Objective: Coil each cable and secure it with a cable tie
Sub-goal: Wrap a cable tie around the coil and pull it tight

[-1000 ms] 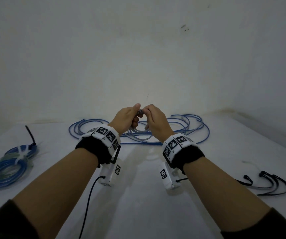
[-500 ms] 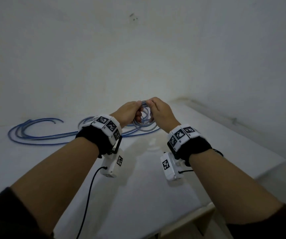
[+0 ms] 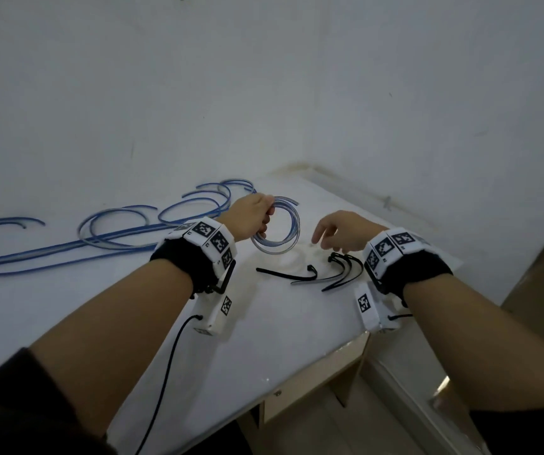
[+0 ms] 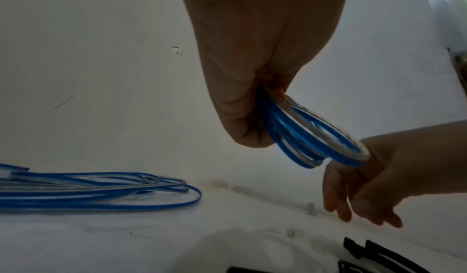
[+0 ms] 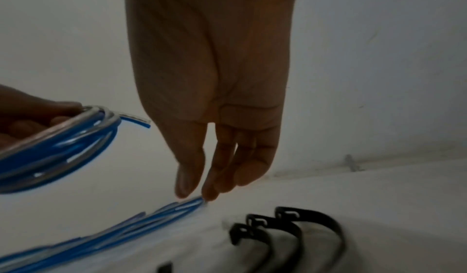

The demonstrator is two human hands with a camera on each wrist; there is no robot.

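white worktop (image 3: pixel 264 339) against a plain wall, viewed from beside the person. nearest, black cable ties (image 3: pixel 336 274) lie loose by the right hand (image 3: pixel 342 231), which hovers just above them, fingers relaxed and pointing down, holding nothing, likely going for a tie. left hand (image 3: pixel 251 218) has fingers curled round the coiled cable (image 3: pixel 280 231), held off the surface so the loops don't spring apart. farther back left, uncoiled blue cables (image 3: pixel 100 238) sprawl on the worktop, not yet done.

No readable text; wristbands (image 3: pixel 213 239) bear only square coded markers, seemingly.
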